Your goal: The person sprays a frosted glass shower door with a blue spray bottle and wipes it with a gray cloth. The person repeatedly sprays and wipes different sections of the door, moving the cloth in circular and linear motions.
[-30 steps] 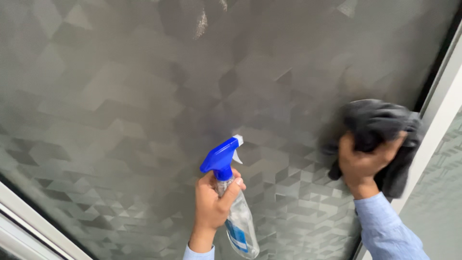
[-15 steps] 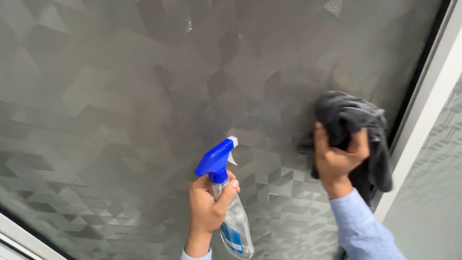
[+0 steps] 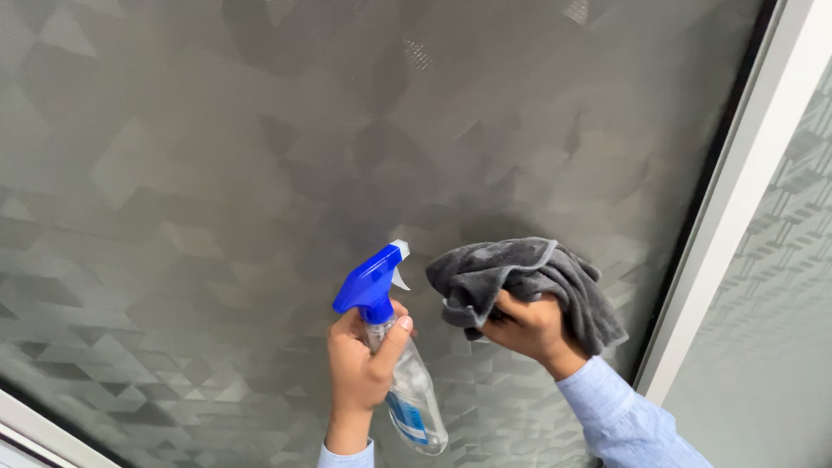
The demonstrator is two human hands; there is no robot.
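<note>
A frosted glass panel with a geometric pattern spreads open toward 10 o'clock; its white frame bounds 3 o'clock. The right hand clutches a grey cloth, bunched. At 9 o'clock of it, the left hand wraps a blue-topped spray bottle.

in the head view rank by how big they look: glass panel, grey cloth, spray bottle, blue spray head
1. glass panel, fills most of the view
2. grey cloth and spray bottle: look much alike in extent, so not ranked apart
3. blue spray head, smallest
</note>
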